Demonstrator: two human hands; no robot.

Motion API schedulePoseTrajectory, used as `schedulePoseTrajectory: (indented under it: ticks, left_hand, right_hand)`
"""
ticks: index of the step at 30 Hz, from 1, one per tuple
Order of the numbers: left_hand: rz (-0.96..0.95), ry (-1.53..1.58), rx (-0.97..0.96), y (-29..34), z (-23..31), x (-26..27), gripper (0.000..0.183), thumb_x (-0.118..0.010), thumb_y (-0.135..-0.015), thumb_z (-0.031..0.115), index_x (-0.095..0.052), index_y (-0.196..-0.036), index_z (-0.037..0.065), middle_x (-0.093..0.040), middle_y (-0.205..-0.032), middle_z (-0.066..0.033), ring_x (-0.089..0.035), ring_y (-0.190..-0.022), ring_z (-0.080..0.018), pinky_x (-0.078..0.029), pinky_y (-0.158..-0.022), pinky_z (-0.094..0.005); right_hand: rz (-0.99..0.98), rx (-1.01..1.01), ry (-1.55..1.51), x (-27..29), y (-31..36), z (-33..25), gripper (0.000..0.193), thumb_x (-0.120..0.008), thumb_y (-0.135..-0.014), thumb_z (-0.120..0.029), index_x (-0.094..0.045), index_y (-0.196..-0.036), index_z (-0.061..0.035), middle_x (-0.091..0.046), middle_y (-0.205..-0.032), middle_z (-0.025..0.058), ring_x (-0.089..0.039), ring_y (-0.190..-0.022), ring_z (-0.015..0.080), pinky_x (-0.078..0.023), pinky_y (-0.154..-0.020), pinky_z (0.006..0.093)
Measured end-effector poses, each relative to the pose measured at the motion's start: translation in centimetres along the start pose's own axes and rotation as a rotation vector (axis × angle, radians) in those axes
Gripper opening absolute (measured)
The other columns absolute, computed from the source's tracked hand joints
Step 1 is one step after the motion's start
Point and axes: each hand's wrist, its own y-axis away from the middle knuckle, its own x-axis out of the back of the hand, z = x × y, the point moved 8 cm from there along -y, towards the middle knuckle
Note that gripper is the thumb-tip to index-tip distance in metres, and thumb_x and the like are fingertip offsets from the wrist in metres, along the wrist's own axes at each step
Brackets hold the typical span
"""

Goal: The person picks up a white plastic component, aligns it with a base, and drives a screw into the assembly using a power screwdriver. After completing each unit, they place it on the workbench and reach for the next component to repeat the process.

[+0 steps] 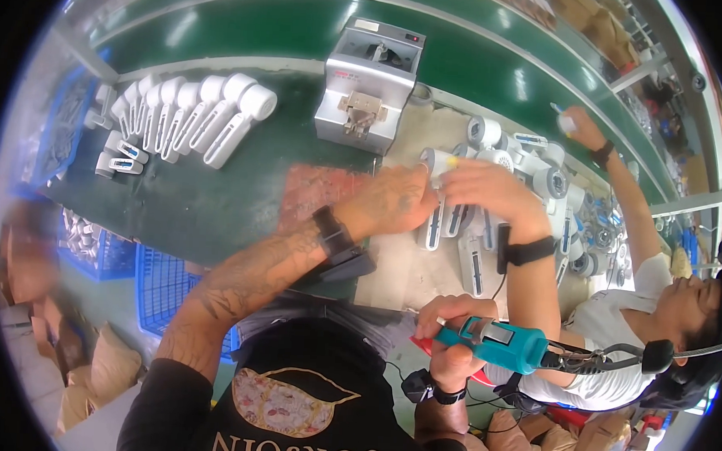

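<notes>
My left hand point(398, 196), with a dark band on its wrist, is closed at the near side of a pile of white handled units with round heads. It grips one white round-headed unit point(436, 160), partly covered by the fingers. Close to my body, my right hand point(450, 360) is wrapped round a teal electric screwdriver point(517, 348), which lies sideways with its back end to the right. Right beside my left hand, a co-worker's hand point(487, 187) reaches over the same pile; what its fingers touch is partly hidden.
A grey machine point(367, 89) stands at the back middle. White units stand in a row point(197, 113) at the left on the green table point(241, 204), near a red mat point(318, 195). Blue crates point(158, 293) are below left. The co-worker's other hand point(583, 126) reaches far right.
</notes>
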Motion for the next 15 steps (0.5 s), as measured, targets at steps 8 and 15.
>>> schedulePoseTrajectory:
  ticks: [8, 15]
  left_hand:
    - [-0.031, -0.238, 0.025, -0.8, 0.7, -0.3, 0.049, -0.064, -0.087, 0.047, -0.064, -0.095, -0.002, -0.069, -0.087, -0.02, -0.067, -0.084, -0.0405, -0.051, -0.08, -0.0483]
    - [0.183, -0.126, -0.079, 3.3, 3.0, 5.9, 0.031, -0.072, -0.081, 0.031, -0.062, -0.092, 0.004, -0.068, -0.087, -0.014, -0.067, -0.079, -0.0381, -0.053, -0.072, -0.045]
  right_hand:
    - [0.039, 0.026, -0.021, -0.2, -0.2, 0.0, 0.066, -0.08, -0.082, -0.052, -0.055, -0.107, 0.0043, -0.064, -0.079, 0.0123, -0.062, -0.065, 0.0163, -0.049, -0.059, 0.0277]
    - [0.032, 0.003, 0.079, 0.4, -0.4, 0.7, 0.072, -0.075, -0.082, -0.06, -0.055, -0.107, 0.004, -0.064, -0.079, 0.012, -0.062, -0.063, 0.0156, -0.045, -0.055, 0.0257]
